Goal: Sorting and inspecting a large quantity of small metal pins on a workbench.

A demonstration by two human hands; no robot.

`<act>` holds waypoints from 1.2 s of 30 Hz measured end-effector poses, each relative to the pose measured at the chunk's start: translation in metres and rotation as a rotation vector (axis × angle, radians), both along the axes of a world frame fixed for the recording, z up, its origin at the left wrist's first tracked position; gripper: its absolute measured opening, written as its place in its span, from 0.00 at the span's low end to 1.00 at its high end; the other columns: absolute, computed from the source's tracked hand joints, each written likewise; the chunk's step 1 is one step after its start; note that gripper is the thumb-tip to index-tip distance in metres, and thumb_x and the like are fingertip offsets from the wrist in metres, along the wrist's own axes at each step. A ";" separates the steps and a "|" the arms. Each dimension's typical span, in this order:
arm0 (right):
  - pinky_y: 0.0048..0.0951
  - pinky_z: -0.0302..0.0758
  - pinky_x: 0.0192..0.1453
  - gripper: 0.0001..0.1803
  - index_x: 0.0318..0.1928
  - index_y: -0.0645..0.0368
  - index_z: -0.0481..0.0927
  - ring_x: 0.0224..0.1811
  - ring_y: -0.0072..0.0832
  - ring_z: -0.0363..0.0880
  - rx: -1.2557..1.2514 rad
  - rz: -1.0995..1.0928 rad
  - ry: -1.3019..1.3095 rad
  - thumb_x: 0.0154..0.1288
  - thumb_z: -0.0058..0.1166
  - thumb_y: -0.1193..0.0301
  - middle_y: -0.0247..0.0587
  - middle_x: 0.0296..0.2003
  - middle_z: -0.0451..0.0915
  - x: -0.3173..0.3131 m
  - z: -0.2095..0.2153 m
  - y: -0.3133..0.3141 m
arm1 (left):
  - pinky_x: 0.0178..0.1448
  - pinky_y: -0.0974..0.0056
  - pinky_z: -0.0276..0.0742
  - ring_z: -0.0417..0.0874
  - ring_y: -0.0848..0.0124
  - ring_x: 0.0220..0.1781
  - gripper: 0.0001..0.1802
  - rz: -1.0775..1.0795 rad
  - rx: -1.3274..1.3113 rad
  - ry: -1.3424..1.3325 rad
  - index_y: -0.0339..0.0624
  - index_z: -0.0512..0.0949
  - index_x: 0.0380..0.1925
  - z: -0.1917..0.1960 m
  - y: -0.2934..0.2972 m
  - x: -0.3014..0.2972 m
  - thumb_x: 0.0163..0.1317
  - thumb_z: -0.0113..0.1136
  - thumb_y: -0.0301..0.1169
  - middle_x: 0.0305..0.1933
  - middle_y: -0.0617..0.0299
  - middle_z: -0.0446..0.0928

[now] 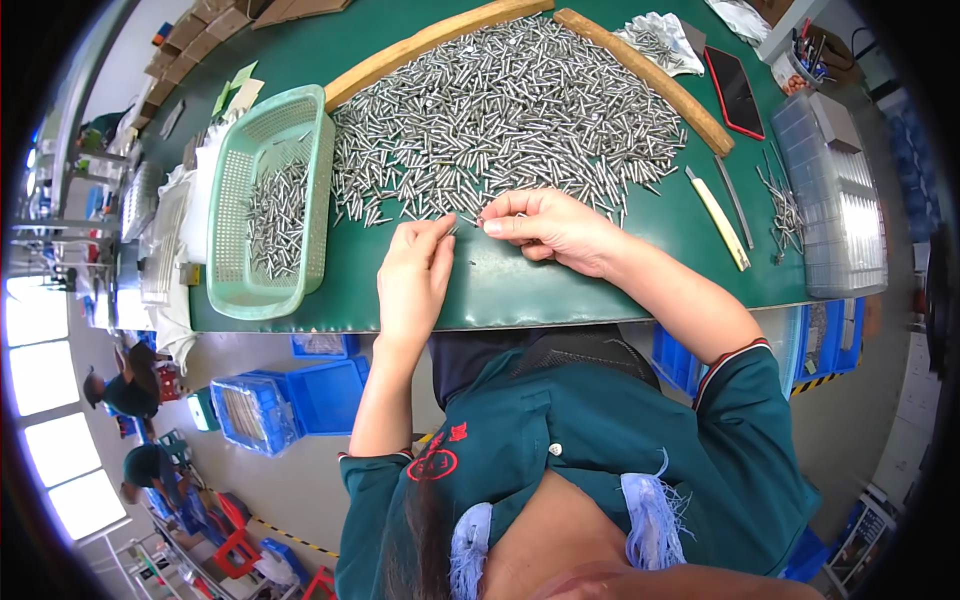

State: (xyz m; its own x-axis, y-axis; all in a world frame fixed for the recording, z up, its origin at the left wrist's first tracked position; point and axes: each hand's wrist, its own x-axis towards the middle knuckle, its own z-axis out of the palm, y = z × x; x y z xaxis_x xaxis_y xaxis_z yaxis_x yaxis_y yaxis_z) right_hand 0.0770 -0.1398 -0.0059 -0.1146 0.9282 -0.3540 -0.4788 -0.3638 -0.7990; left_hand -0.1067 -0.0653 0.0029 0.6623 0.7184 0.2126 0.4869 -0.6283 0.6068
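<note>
A broad heap of small metal pins [510, 110] covers the green table [560, 285]. At the near edge of the heap, my left hand [415, 265] is closed in a pinch, with a small metal pin [455, 229] showing at its fingertips. Just to its right, my right hand [560, 228] also pinches, thumb against forefinger; a tiny dark tip shows there, too small to name. The two hands' fingertips nearly meet. Left of my left hand stands a pale green plastic basket [318, 215] holding more pins.
Wooden bars [650, 75] fence the heap at the back and right. Toward the right lie a utility knife [720, 220], a thin metal strip [735, 200], a red-edged phone [735, 90], loose long pins [785, 215] and clear plastic boxes [820, 190]. Blue crates [330, 395] stand below the table.
</note>
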 end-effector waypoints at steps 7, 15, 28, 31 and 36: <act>0.12 0.54 0.23 0.09 0.38 0.55 0.79 0.24 0.07 0.61 0.033 -0.015 -0.050 0.59 0.58 0.66 0.22 0.28 0.74 -0.002 0.003 -0.003 | 0.39 0.74 0.75 0.76 0.78 0.34 0.08 -0.031 -0.724 -0.601 0.34 0.77 0.40 -0.004 -0.009 0.018 0.59 0.55 0.21 0.41 0.62 0.71; 0.13 0.50 0.21 0.06 0.36 0.54 0.78 0.20 0.07 0.55 0.046 -0.028 -0.124 0.61 0.56 0.67 0.19 0.23 0.70 -0.004 0.008 -0.004 | 0.40 0.74 0.75 0.76 0.78 0.35 0.08 -0.022 -0.744 -0.623 0.33 0.77 0.39 -0.009 -0.010 0.019 0.59 0.56 0.20 0.40 0.62 0.71; 0.12 0.52 0.21 0.13 0.35 0.57 0.80 0.19 0.07 0.56 0.125 -0.039 -0.228 0.65 0.50 0.60 0.22 0.25 0.74 -0.005 0.003 -0.003 | 0.38 0.76 0.74 0.74 0.80 0.34 0.14 -0.014 -0.672 -0.606 0.33 0.73 0.45 -0.005 -0.012 0.018 0.58 0.56 0.19 0.35 0.64 0.72; 0.12 0.51 0.20 0.14 0.35 0.57 0.80 0.19 0.07 0.56 0.136 -0.033 -0.245 0.65 0.50 0.60 0.23 0.25 0.75 -0.003 0.000 -0.003 | 0.38 0.76 0.74 0.74 0.80 0.34 0.17 -0.018 -0.760 -0.637 0.32 0.71 0.48 -0.003 -0.012 0.019 0.57 0.56 0.19 0.34 0.64 0.72; 0.12 0.52 0.19 0.14 0.34 0.56 0.80 0.19 0.07 0.57 0.055 -0.022 -0.237 0.65 0.50 0.59 0.24 0.25 0.76 -0.003 0.002 -0.003 | 0.37 0.76 0.74 0.74 0.80 0.34 0.18 -0.042 -0.786 -0.641 0.32 0.69 0.49 -0.002 -0.011 0.019 0.57 0.57 0.19 0.34 0.64 0.72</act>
